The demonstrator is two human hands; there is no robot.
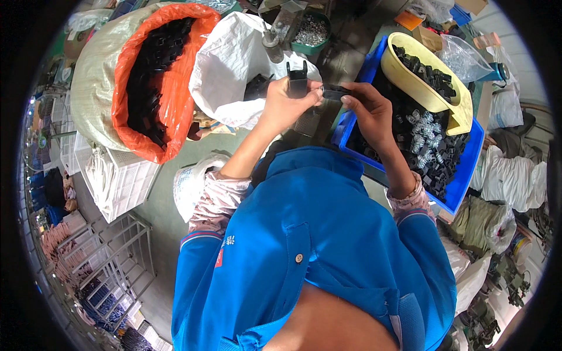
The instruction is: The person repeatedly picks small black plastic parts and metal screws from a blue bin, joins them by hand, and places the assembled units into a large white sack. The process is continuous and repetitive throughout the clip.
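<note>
My left hand [284,106] is closed round a black plastic bracket [297,88] with two upright prongs. A small shiny metal piece [321,89] shows at its fingertips. From the right, my right hand [370,112] pinches a small dark part [335,94] between thumb and fingers, close to the left fingertips. Whether the two parts touch, I cannot tell. Behind my left hand a white sack [218,64] gapes, with black parts inside. Beside my right hand sits a blue tray [458,202] of small black parts, with a heap of silvery springs [425,131] on them.
A yellow scoop-shaped tub [404,44] of black parts rests on the blue tray. At the left a large woven sack [93,76] with an orange liner [175,137] holds black pieces. A metal post [271,47] and a green bowl [310,48] of metal bits stand ahead.
</note>
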